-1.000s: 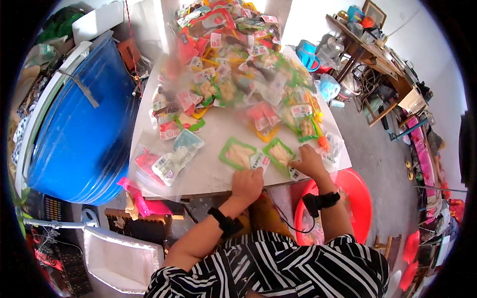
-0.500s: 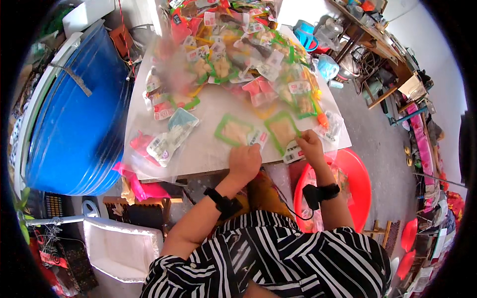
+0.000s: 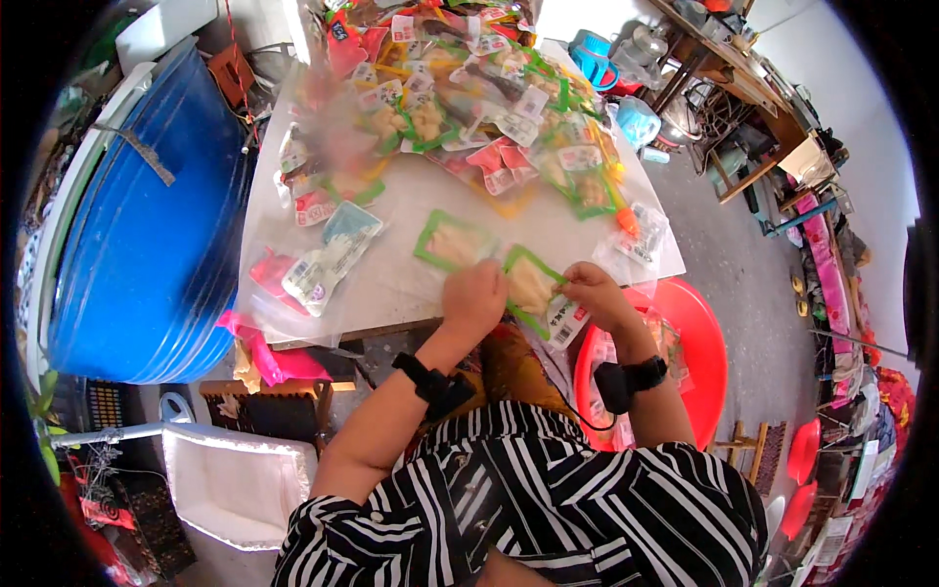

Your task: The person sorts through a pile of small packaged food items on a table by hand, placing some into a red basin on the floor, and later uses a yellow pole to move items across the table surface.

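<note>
My right hand (image 3: 595,293) pinches the right edge of a clear, green-bordered food packet (image 3: 531,284) with pale contents and a white label at its lower end. The packet is tilted, its lower end past the table's front edge. My left hand (image 3: 475,298) is closed beside that packet's left edge; what its fingers hold is hidden. Just beyond the left hand a second green-bordered packet (image 3: 455,241) lies on the white table (image 3: 411,293), its near end covered by the hand.
A heap of mixed food packets (image 3: 440,98) covers the table's far part. More packets (image 3: 333,256) lie at the left and a clear one (image 3: 638,240) at the right edge. A red tub (image 3: 704,342) with packets stands below right; a blue barrel (image 3: 147,235) stands left.
My right hand has drawn its packet toward me and to the left, turning it. My left hand has shifted slightly forward, covering the other packet's label. The view has shifted a little.
</note>
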